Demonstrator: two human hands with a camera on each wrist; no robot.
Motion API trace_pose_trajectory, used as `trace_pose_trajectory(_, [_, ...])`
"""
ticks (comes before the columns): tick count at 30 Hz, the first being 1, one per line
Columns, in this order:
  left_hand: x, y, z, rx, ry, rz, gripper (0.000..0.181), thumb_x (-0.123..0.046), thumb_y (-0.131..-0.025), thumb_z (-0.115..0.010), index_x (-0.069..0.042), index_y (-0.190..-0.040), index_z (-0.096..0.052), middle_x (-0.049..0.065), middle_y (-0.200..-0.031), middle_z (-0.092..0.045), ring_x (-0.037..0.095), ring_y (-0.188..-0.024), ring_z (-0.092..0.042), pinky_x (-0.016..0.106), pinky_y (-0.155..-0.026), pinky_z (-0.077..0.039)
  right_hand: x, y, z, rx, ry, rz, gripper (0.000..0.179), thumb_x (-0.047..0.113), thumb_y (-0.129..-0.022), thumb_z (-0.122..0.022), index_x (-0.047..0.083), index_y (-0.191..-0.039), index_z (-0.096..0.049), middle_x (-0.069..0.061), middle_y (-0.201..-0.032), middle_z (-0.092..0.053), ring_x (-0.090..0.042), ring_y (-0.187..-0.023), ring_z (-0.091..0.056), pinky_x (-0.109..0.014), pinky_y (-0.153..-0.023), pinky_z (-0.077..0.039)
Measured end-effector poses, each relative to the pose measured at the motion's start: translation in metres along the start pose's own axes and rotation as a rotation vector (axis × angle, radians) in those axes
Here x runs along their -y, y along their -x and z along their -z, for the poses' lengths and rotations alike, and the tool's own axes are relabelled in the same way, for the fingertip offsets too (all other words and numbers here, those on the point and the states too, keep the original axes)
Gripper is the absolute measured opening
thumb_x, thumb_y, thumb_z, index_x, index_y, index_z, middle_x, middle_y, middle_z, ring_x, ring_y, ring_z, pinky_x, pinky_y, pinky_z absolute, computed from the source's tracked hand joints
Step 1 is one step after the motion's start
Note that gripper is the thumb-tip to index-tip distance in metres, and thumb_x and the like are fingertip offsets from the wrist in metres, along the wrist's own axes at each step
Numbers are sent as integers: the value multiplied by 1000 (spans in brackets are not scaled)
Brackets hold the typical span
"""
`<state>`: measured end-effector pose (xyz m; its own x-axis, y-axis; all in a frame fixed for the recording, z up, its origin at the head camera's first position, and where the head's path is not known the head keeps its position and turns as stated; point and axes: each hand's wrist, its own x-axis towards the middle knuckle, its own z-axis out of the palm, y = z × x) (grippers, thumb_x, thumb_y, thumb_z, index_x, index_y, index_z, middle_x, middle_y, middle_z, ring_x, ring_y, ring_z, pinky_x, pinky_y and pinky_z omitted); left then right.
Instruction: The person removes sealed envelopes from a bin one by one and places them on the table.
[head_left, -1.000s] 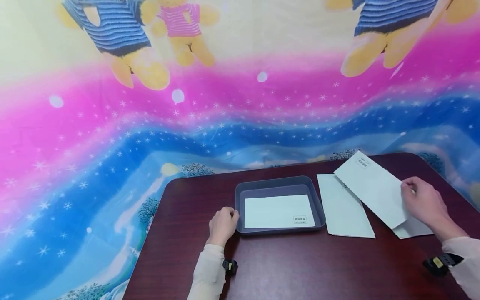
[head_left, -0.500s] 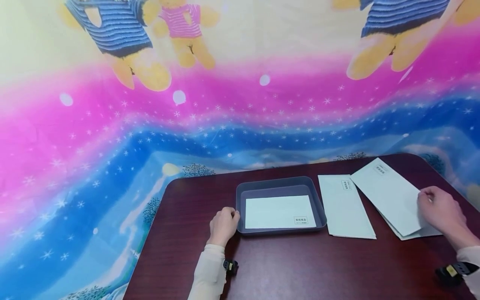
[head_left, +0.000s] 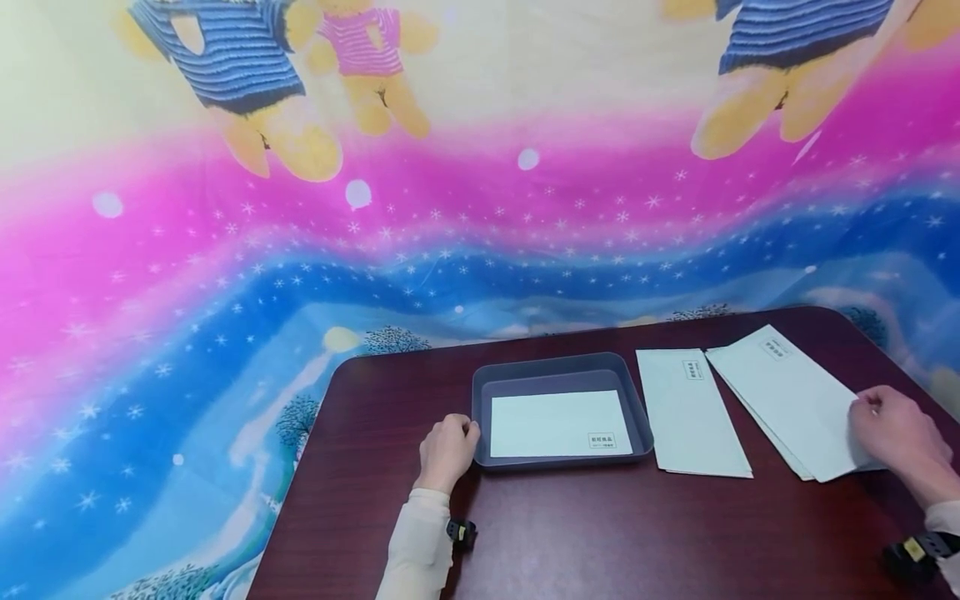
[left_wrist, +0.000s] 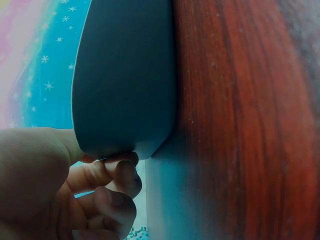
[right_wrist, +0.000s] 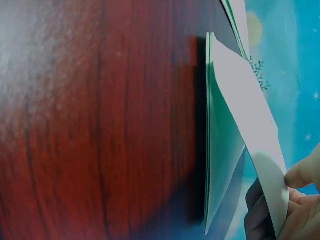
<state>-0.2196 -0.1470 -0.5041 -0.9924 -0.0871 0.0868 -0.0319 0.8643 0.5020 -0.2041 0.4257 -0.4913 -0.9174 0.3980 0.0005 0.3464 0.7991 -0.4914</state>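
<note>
My left hand (head_left: 447, 451) grips the left side of a dark grey tray (head_left: 486, 379); in the left wrist view the thumb and curled fingers (left_wrist: 122, 175) pinch its wall (left_wrist: 125, 80). Inside the tray lies a white envelope (head_left: 551, 421) with a small printed box. At the right, my right hand (head_left: 900, 429) pinches the right edge of another white envelope (head_left: 795, 396). In the right wrist view this envelope (right_wrist: 252, 115) slants up from a thin stack (right_wrist: 222, 145) beneath it, thumb on one face and fingers behind.
A second pile of white envelopes (head_left: 690, 417) lies between the tray and the right-hand stack. Everything rests on a dark red-brown table (head_left: 570, 533). Behind its back edge hangs a printed cloth (head_left: 450, 208) with bears and snowflakes.
My right hand has moved right and toward me with the pinched envelope, which has come lower over the stack and off the neighbouring pile. My left hand and the tray have stayed put.
</note>
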Motion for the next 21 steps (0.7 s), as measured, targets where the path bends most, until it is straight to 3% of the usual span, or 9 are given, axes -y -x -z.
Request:
trace_pose_trajectory(10, [4,2,1,11,1,-3,49,-24,-100,-58,-21,-57,-35,-7,-49,-28,12,-42,-28,27,-45,-20,-3,7,-1,4,68,-7,34,19,-95,-42,-13,-104,-48,-36,-94,-56,-41,-72,-55,-66,-73,-35])
trace_pose_trajectory(21, [7,4,1,14,5,-18,49,-25,-101,-58,-21,-57,-35,-7,-49,-29,12,-42,-28,28,-45,-20,-6,13,-3,40,98,0,33,22,-98,-44,-10,-100,-49,-30,-87,-57,-38,-70,-54,-63,-70,-37])
